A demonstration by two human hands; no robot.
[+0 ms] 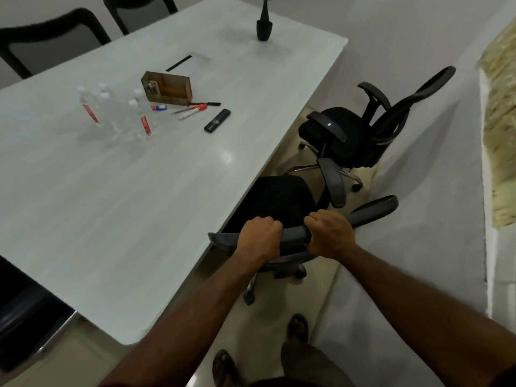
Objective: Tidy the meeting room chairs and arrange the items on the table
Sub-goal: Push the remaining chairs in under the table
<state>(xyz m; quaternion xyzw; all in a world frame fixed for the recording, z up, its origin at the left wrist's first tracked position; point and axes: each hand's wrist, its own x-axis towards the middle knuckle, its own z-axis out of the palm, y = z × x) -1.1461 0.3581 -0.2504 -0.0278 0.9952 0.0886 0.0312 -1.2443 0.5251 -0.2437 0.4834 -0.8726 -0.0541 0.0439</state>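
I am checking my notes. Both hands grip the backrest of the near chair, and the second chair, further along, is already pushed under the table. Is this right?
Not quite. The head view shows the second chair standing out from the table, its seat not under it. The rest holds: left hand and right hand both grip the near chair's backrest.

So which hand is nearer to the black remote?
Left. The left hand grips the chair back beside the table edge; the right hand grips it farther out, away from the remote.
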